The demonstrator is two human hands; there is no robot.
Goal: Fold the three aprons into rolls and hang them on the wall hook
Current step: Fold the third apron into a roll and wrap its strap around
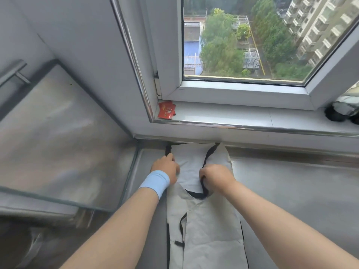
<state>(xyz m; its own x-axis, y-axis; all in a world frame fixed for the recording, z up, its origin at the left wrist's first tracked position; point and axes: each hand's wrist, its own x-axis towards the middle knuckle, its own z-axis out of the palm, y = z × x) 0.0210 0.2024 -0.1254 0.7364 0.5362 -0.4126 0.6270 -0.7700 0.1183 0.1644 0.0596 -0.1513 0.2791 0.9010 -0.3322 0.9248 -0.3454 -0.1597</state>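
Observation:
A light grey apron (209, 226) with black trim lies folded lengthwise on the steel counter (291, 191), its far end touching the wall under the window. My left hand (167, 167), with a blue wristband, presses on the apron's left edge near the far end. My right hand (215, 177) is closed around the black neck strap (206, 158), which runs from the fist up to the apron's far corner. No wall hook and no other apron is in view.
A glass panel (68, 142) stands at the left, edging the counter. Behind the apron runs the window sill (252, 119) with a red packet (166, 111) at its left end and a dark object (342, 111) at its right.

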